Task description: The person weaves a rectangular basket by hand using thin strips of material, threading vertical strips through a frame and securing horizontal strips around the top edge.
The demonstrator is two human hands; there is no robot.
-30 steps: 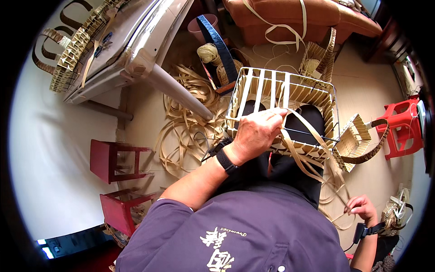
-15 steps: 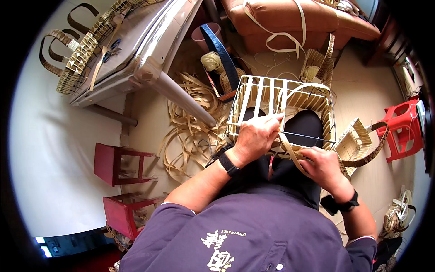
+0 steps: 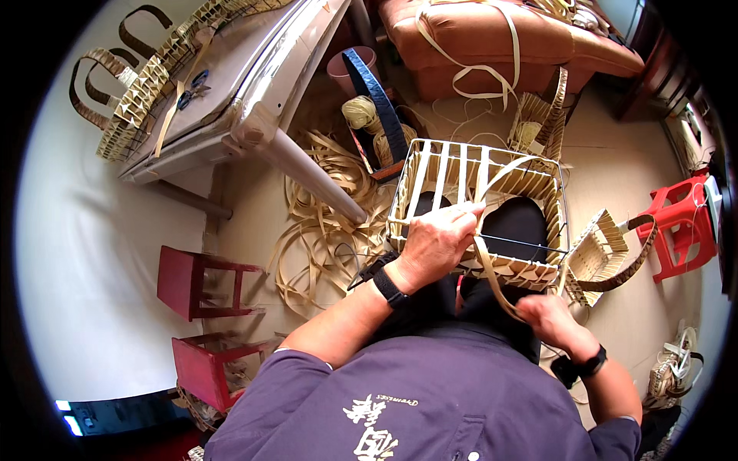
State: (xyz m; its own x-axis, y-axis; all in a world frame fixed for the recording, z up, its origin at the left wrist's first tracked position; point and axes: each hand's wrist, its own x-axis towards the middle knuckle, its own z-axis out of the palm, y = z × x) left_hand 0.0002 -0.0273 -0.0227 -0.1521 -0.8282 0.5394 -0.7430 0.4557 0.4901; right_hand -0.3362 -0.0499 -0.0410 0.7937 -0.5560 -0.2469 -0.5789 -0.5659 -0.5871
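Observation:
A rectangular wire-framed basket (image 3: 530,270) rests on my lap, its sides woven with pale flat strips. Several strips span its left part, while a dark wire crosses the right part. My left hand (image 3: 442,234) is closed on a pale weaving strip (image 3: 492,278) by the basket's middle. From there the strip runs down in a loop to my right hand (image 3: 550,319), whose fingers are closed round it, just below the near right corner. Another length of strip curves over the basket's far right side. The fingertips of my right hand are partly hidden.
Loose strips (image 3: 330,165) lie heaped on the floor beside a table leg (image 3: 323,180). A small handled basket (image 3: 600,250) stands at right, near a red stool (image 3: 680,223). Beyond my lap is a box with yarn balls (image 3: 361,114). Scissors (image 3: 191,92) lie on the table.
My right hand has moved down toward me, drawing the strip into a longer loop. My left hand stays at the basket's middle. The view has shifted slightly.

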